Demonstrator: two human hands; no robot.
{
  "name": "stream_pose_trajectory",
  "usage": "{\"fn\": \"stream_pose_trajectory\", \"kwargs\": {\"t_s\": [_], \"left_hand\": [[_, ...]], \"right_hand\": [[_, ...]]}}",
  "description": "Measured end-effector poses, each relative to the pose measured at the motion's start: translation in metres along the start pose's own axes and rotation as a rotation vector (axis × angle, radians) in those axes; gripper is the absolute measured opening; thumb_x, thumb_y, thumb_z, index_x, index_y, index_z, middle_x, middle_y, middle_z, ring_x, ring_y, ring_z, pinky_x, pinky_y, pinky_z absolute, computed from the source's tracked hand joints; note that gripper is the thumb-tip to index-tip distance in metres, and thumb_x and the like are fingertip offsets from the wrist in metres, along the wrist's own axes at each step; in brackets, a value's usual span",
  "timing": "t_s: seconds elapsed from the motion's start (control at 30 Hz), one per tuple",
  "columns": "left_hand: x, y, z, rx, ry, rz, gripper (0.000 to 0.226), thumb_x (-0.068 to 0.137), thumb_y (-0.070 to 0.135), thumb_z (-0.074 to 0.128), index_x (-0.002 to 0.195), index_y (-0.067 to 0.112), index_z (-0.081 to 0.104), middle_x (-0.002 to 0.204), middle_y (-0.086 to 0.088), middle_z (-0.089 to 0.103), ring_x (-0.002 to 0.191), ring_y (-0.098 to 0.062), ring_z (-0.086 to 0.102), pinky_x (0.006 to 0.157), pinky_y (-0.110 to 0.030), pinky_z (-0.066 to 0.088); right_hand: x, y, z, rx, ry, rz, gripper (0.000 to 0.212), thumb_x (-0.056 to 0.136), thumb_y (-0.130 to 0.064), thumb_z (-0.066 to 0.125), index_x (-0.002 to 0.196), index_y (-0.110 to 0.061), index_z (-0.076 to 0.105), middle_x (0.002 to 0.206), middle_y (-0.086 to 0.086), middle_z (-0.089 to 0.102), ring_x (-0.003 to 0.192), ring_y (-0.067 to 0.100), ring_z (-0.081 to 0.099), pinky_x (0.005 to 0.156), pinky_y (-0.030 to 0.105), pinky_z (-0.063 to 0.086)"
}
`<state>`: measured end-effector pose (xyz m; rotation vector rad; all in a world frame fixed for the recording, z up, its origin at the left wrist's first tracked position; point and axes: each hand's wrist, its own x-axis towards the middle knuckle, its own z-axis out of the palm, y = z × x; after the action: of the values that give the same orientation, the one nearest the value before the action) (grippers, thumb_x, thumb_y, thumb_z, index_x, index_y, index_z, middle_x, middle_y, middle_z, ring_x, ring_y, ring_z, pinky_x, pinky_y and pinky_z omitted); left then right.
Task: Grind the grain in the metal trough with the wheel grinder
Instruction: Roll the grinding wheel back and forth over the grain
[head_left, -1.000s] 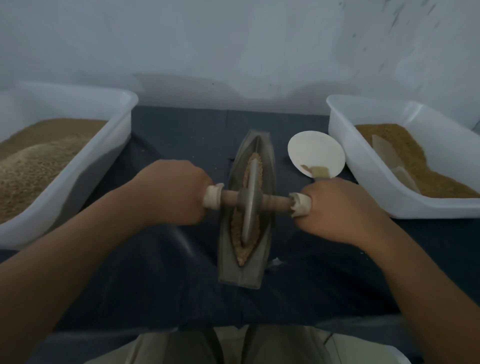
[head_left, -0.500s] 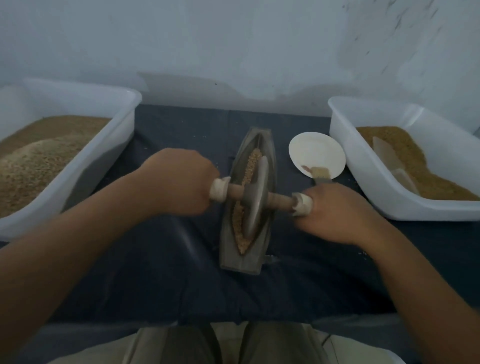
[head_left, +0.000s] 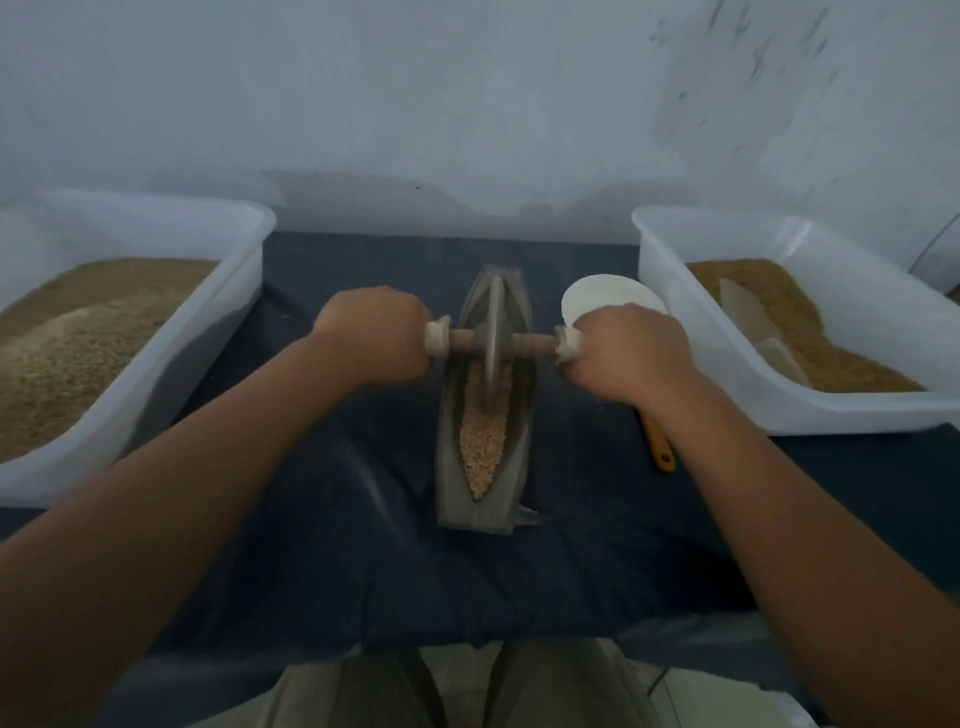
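Note:
A boat-shaped metal trough (head_left: 451, 483) lies lengthwise on the dark cloth at the centre. Tan grain (head_left: 483, 441) fills its near half. The wheel grinder (head_left: 493, 343), a grey disc on a wooden axle, stands upright in the far half of the trough. My left hand (head_left: 376, 335) is closed around the axle's left handle. My right hand (head_left: 628, 353) is closed around the right handle. The far end of the grain is hidden behind the disc.
A white tub (head_left: 156, 332) of pale grain stands at the left. Another white tub (head_left: 727, 364) with browner grain and a scoop (head_left: 753, 322) stands at the right. A white bowl (head_left: 602, 296) sits behind my right hand, a yellow handle (head_left: 658, 441) under my wrist.
Both hands have pushed the wheel away from me, from the trough's middle to its far half. The near grain is now uncovered.

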<state>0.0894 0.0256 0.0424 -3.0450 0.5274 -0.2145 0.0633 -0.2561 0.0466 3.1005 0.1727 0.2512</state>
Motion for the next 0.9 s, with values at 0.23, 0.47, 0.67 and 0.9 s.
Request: {"fn": "stream_pose_trajectory", "kwargs": {"t_s": [0.23, 0.47, 0.67, 0.9], "left_hand": [[-0.074, -0.005, -0.005, 0.055, 0.059, 0.165, 0.027, 0.074, 0.051, 0.051, 0.057, 0.031, 0.045, 0.05, 0.01, 0.046, 0.044, -0.006, 0.04, 0.045, -0.022, 0.023], [0.016, -0.001, 0.001, 0.019, 0.047, -0.053, 0.03, 0.086, 0.049, 0.055, 0.069, 0.024, 0.056, 0.073, 0.004, 0.062, 0.066, -0.023, 0.06, 0.063, -0.033, 0.048], [-0.027, 0.002, -0.011, 0.031, -0.042, 0.068, 0.021, 0.078, 0.047, 0.057, 0.068, 0.029, 0.055, 0.071, 0.008, 0.06, 0.065, -0.019, 0.06, 0.061, -0.032, 0.05], [-0.062, -0.001, -0.005, 0.151, 0.069, 0.129, 0.029, 0.08, 0.053, 0.051, 0.062, 0.031, 0.05, 0.055, 0.011, 0.049, 0.047, -0.01, 0.045, 0.048, -0.024, 0.029]], "right_hand": [[-0.076, 0.003, -0.004, 0.183, -0.186, -0.124, 0.036, 0.059, -0.069, 0.039, 0.069, -0.041, 0.061, 0.058, -0.008, 0.06, 0.051, 0.01, 0.056, 0.047, 0.029, 0.033], [0.024, 0.005, 0.013, -0.074, 0.122, 0.024, 0.038, 0.078, -0.059, 0.047, 0.063, -0.027, 0.06, 0.061, -0.008, 0.056, 0.056, 0.014, 0.052, 0.052, 0.025, 0.033], [-0.024, 0.005, 0.003, 0.068, -0.141, -0.054, 0.037, 0.073, -0.063, 0.05, 0.068, -0.028, 0.059, 0.066, -0.007, 0.061, 0.063, 0.011, 0.059, 0.055, 0.031, 0.047], [-0.065, 0.004, 0.0, 0.203, -0.232, -0.085, 0.04, 0.063, -0.067, 0.043, 0.063, -0.029, 0.056, 0.064, -0.005, 0.06, 0.057, 0.008, 0.056, 0.05, 0.03, 0.037]]}}
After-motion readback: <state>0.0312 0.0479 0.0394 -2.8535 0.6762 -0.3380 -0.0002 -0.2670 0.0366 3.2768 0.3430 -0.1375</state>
